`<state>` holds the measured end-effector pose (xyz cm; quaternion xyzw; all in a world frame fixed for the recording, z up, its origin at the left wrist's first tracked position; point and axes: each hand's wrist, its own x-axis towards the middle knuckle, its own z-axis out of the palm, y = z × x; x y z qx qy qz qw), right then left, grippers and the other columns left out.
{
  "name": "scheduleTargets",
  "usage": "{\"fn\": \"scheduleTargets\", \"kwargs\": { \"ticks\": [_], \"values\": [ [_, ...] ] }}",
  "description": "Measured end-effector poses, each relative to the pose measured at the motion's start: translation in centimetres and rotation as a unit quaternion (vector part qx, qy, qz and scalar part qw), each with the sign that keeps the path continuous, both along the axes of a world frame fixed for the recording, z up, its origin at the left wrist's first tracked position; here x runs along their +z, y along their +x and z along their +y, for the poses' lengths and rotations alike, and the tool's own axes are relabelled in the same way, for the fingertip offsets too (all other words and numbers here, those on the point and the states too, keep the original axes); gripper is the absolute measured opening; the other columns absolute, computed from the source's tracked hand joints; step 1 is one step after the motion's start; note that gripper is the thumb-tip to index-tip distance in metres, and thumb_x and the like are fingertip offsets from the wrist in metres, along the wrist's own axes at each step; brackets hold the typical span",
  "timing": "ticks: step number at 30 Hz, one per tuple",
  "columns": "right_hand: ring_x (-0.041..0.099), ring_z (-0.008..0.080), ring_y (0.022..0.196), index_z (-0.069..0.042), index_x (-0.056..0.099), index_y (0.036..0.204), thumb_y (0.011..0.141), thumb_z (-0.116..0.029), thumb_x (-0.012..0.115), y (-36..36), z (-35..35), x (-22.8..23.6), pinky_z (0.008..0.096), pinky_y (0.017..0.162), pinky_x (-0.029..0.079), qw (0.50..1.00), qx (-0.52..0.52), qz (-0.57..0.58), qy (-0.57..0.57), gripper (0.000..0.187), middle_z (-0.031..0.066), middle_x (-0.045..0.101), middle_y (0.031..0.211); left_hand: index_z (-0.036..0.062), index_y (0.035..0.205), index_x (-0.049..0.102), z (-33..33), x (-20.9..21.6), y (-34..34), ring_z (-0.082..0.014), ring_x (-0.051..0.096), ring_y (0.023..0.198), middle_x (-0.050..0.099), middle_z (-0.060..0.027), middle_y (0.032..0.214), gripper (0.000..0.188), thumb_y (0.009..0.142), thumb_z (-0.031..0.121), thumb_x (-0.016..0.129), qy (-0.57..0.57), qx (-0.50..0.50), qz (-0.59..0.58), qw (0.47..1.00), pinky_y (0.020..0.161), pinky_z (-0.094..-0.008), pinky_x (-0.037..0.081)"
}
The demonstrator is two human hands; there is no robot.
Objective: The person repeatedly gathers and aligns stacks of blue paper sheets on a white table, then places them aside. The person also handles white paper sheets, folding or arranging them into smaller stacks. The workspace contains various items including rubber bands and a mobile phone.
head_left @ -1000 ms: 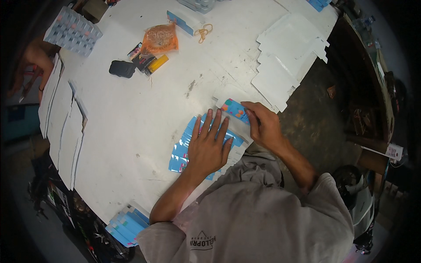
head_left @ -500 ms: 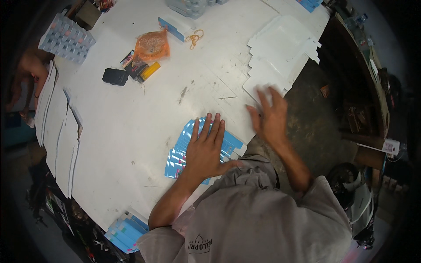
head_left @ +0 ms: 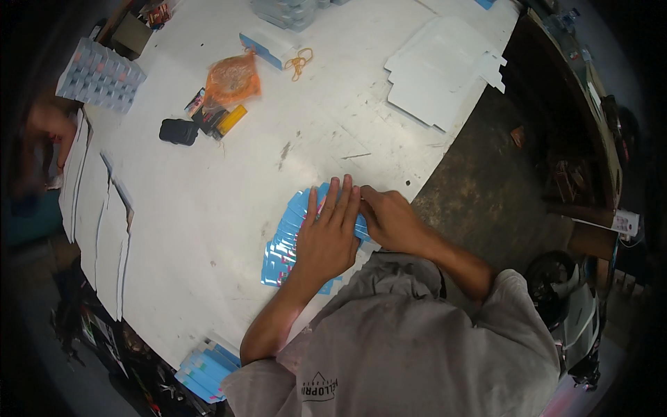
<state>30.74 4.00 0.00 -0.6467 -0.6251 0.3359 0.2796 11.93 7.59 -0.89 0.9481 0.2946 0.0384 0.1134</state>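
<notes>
A fan of overlapping flat blue cartons (head_left: 279, 252) lies on the white table near my body. My left hand (head_left: 326, 233) rests flat on the fan, its fingers stretched away from me. At the fan's right side, my right hand (head_left: 394, 221) is closed, with thumb and fingers pinching the edge of a blue carton close beside my left fingertips. Both hands partly cover the cartons, and the right fingertips are partly hidden.
Flat white card pieces (head_left: 438, 73) lie at the far right table edge. An orange bag (head_left: 233, 80), yellow lighter (head_left: 233, 120), black case (head_left: 178, 131) and rubber bands (head_left: 299, 62) lie farther off. Blue cartons (head_left: 207, 370) sit at lower left; another person's arm (head_left: 52, 132) is at far left.
My right hand has come down and left from beside the white card onto the cartons and closed. My left hand stays flat. The white card's stepped left outline looks plainer.
</notes>
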Motion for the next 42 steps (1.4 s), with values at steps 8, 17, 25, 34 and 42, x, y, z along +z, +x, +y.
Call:
{"fn": "scheduleTargets", "kwargs": {
  "ticks": [8, 17, 25, 34, 42],
  "values": [
    [0.067, 0.0388, 0.095, -0.002, 0.067, 0.127, 0.092, 0.002, 0.067, 11.5, 5.6, -3.2, 0.0474, 0.086, 0.055, 0.939, -0.101, -0.204, 0.258, 0.035, 0.0196, 0.070, 0.108, -0.0035, 0.151, 0.050, 1.2, 0.3, 1.0, -0.0459, 0.039, 0.150, 0.043, -0.0285, 0.160, 0.066, 0.100, 0.035, 0.064, -0.096, 0.009, -0.054, 0.994, 0.123, -0.0606, 0.028],
    [0.052, 0.0327, 0.111, 0.004, 0.057, 0.141, 0.094, -0.025, 0.073, 3.8, 1.8, -2.0, 0.0480, 0.095, 0.041, 0.947, 0.033, -0.273, 0.163, 0.058, 0.0190, 0.057, 0.114, -0.0073, 0.156, 0.039, 1.7, -0.3, 1.5, -0.0538, 0.034, 0.149, 0.032, -0.0357, 0.162, 0.064, 0.104, 0.028, 0.053, -0.043, 0.009, -0.091, 0.995, 0.121, -0.0681, 0.023],
    [0.068, 0.0517, 0.087, 0.001, 0.061, 0.125, 0.101, -0.004, 0.055, 2.9, 1.6, 1.2, 0.0534, 0.072, 0.053, 0.993, 0.064, 0.049, -0.089, 0.026, 0.0334, 0.068, 0.091, -0.0037, 0.158, 0.041, 1.4, 0.2, 1.5, -0.0446, 0.027, 0.157, 0.029, -0.0268, 0.169, 0.073, 0.099, 0.034, 0.061, -0.001, -0.027, 0.031, 0.999, 0.124, -0.0650, 0.022],
    [0.066, 0.0327, 0.086, -0.005, 0.068, 0.129, 0.090, 0.002, 0.069, 9.0, 4.4, -2.4, 0.0414, 0.084, 0.048, 0.946, -0.166, -0.085, 0.266, 0.039, 0.0148, 0.071, 0.106, -0.0066, 0.150, 0.049, 2.3, -0.5, 2.3, -0.0461, 0.051, 0.141, 0.055, -0.0301, 0.149, 0.063, 0.101, 0.032, 0.060, -0.054, -0.005, -0.090, 0.994, 0.118, -0.0566, 0.039],
    [0.069, 0.0449, 0.095, 0.002, 0.067, 0.121, 0.095, -0.001, 0.062, 3.8, 2.3, 0.1, 0.0529, 0.080, 0.055, 0.996, -0.030, 0.020, 0.076, 0.027, 0.0295, 0.069, 0.105, -0.0037, 0.155, 0.046, 1.9, 0.2, 2.8, -0.0436, 0.038, 0.151, 0.042, -0.0297, 0.161, 0.064, 0.099, 0.024, 0.058, 0.016, 0.028, -0.053, 0.998, 0.123, -0.0584, 0.031]
  ]
}}
